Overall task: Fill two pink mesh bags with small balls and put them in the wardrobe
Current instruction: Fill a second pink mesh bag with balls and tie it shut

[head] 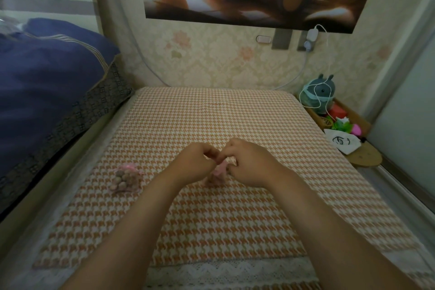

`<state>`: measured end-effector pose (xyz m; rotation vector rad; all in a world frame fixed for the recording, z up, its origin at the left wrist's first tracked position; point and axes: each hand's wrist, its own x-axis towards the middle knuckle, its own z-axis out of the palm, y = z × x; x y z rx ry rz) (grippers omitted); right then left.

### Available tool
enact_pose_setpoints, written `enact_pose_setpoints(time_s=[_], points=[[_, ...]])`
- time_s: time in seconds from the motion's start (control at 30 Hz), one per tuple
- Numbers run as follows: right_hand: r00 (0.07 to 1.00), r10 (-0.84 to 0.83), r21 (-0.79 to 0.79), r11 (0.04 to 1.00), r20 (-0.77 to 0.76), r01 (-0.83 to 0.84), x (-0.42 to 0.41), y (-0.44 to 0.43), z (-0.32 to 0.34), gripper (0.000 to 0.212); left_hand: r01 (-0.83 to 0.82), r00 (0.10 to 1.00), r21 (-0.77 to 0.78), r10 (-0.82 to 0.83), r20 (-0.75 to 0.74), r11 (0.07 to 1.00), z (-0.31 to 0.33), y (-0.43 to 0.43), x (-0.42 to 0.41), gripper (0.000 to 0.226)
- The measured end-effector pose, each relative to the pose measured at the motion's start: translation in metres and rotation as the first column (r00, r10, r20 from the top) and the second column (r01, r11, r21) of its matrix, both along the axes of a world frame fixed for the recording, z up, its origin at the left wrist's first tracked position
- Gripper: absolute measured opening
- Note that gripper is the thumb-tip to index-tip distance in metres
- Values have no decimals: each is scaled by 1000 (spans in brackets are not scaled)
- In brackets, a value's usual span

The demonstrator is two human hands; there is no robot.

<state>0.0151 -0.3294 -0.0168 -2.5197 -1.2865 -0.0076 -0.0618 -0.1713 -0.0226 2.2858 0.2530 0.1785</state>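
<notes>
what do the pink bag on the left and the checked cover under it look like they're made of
Pink bag: sheer mesh fabric, probably organza; the round balls show through it, and its gathered top has a slight sheen.
Checked cover: matte woven cloth in an orange and white houndstooth pattern; the lace trim at its near edge looks like openwork textile.

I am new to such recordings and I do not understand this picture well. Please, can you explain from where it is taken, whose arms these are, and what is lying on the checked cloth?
There is no machine here. The one picture comes from a camera worn on a person's head, looking forward and down, so the two bare arms are that person's own. The left hand and the right hand meet over the checked cloth and together pinch the top of a small pink mesh bag. Its contents are mostly hidden. To the left, apart from the hands, a second pink mesh bag lies on the cloth, filled with small balls.
</notes>
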Motion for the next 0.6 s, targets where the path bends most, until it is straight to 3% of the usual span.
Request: enact_pose_setpoints(time_s=[0.1, 0.3, 0.5, 0.6], points=[[1000, -15, -15, 1000, 18, 16, 2, 1, -2, 16, -28, 1000, 30, 29, -7, 999, -3, 1, 1, 26], [998, -40, 8, 999, -44, 40, 6, -3, -2, 12, -116, 993, 136, 118, -3, 984, -7, 0, 5, 11], [977, -134, 168, 972, -164, 161, 17, -12, -9, 31, -97, 995, 115, 97, 11, 989, -11, 11, 6, 23], [956, -235, 35, 969, -176, 245, 24, -16, -18, 22, -52, 999, 114, 51, 11, 992, -14, 13, 5, 28]])
